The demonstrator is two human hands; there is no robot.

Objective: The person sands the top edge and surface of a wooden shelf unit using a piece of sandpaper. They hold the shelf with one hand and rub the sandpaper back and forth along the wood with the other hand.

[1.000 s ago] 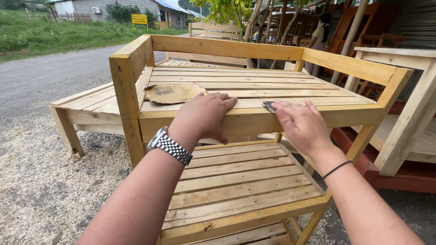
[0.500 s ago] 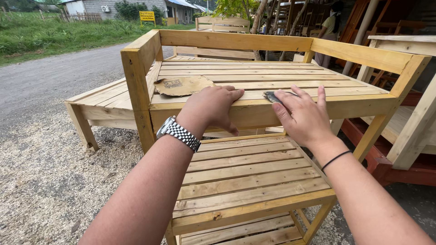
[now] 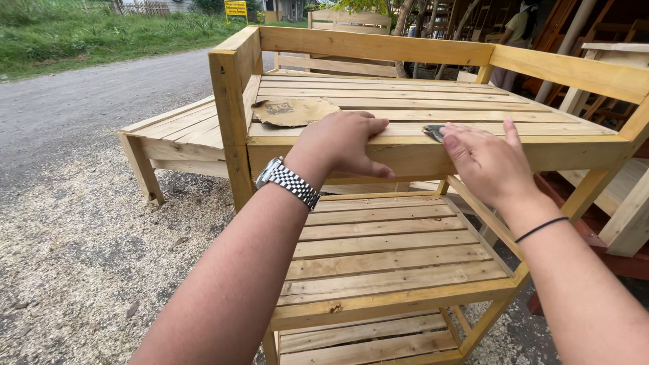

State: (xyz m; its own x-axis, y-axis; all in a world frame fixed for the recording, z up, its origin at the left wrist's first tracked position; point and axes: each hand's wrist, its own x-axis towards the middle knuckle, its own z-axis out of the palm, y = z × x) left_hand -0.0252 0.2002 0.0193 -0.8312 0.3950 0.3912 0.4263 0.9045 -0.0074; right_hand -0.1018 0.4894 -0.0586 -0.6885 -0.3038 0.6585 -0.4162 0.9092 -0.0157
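At the centre of the frame, the left hand [image 3: 345, 143] lies open, gripping nothing, on the wooden shelf [image 3: 405, 145] front rail; the right hand [image 3: 488, 162] presses a small dark sanding piece [image 3: 433, 132] there. Rough slat edges could leave splinters.

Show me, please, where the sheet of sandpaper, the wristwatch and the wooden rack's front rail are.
sheet of sandpaper [image 3: 292, 111], head view, middle of the brown sheet.
wristwatch [image 3: 289, 181], head view, metal band on the left wrist.
front rail [image 3: 581, 152], head view, bare face right of the right hand.
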